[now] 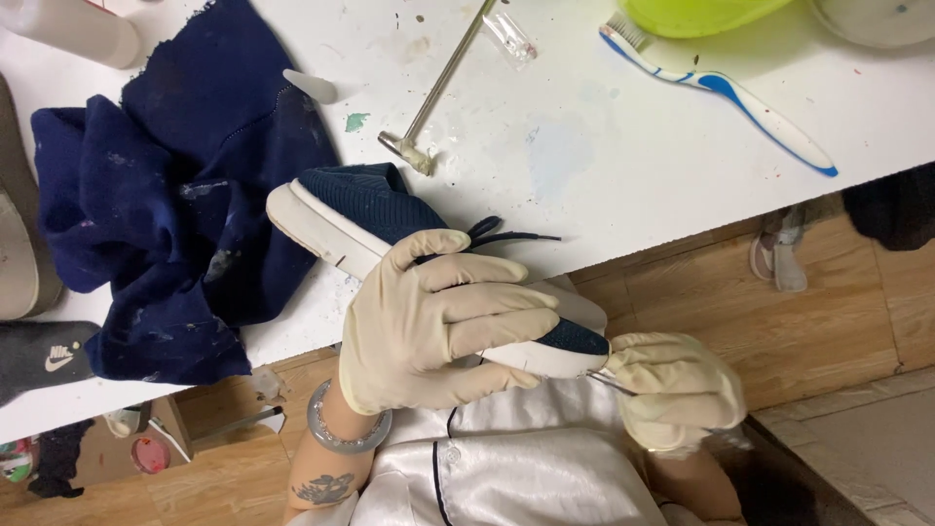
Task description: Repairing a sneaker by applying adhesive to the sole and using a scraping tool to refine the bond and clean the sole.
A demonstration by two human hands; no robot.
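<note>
Evidently mid-work — a navy knit shoe (pixel 390 209) is gripped over the table's near edge.

It is clasped around its middle by the gloved left hand (pixel 438 321), fingers fully closed, while a thin metal tool (pixel 609 382) is pinched in the gloved right hand (pixel 677 390) against the white sole's end. A blue rag (pixel 166 205) and toothbrush (pixel 721 90) are left lying — how much is done cannot be told.

See no screens or signs. Only possible package: small clear plastic tube-like container (pixel 509 37) lying on desk (pixel 633 166) near top edge, beside thin metal rod (pixel 443 78). No label visible on it.
</note>
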